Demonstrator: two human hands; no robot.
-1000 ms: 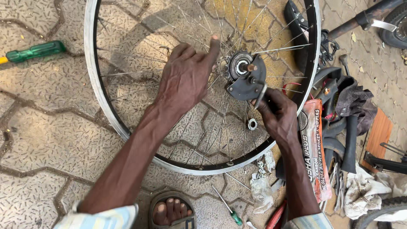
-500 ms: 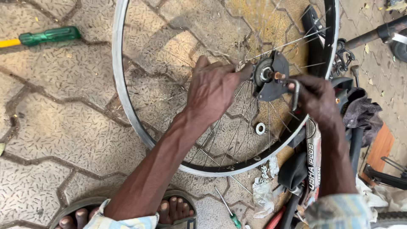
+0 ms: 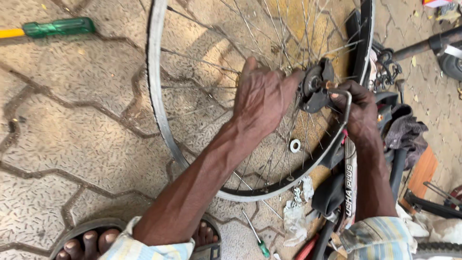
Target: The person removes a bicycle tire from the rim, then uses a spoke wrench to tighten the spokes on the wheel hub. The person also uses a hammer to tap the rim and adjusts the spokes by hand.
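Observation:
A bare bicycle wheel rim (image 3: pixel 159 106) with thin spokes lies tilted over the paved ground. My left hand (image 3: pixel 262 98) rests on the spokes and presses against the dark hub (image 3: pixel 315 89) at the wheel's centre. My right hand (image 3: pixel 361 108) grips a bent metal spanner (image 3: pixel 344 103) set on the hub's axle nut. A small silver washer (image 3: pixel 294 145) lies on the ground under the spokes, just below the hub.
A green-handled screwdriver (image 3: pixel 55 27) lies at the top left. A smaller screwdriver (image 3: pixel 256 236) and crumpled paper (image 3: pixel 294 216) lie near my sandalled feet (image 3: pixel 91 238). Black tyres, tubes and rags (image 3: pixel 404 130) pile up on the right, beside a bicycle frame tube (image 3: pixel 418 45).
The view has shifted, so the wheel and hub sit further right. My left hand has slid onto the hub and my right hand has swung the spanner up to the axle.

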